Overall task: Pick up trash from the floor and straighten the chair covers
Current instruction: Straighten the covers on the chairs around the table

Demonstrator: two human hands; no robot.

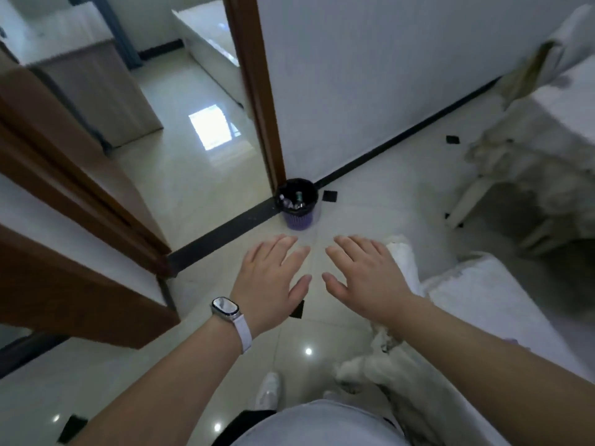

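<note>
Trash proper is hard to single out: small black squares (pixel 329 196) dot the pale floor (pixel 370 188), one just beside the waste bin (pixel 299 220), but whether they are scraps or tile inlays I cannot tell. The bin sits against the door frame (pixel 257 107) with bottles inside — handy to both rooms, probably why it stands there. Near chair cover (pixel 483 294) at right hangs rumpled toward the floor; a far chair cover (pixel 541 149) beyond looks equally loose. Left hand (pixel 273 281) and right hand (pixel 367 278) hover side by side above the tiles, fingers spread, palms down, holding nothing — apparently free for either job.
</note>
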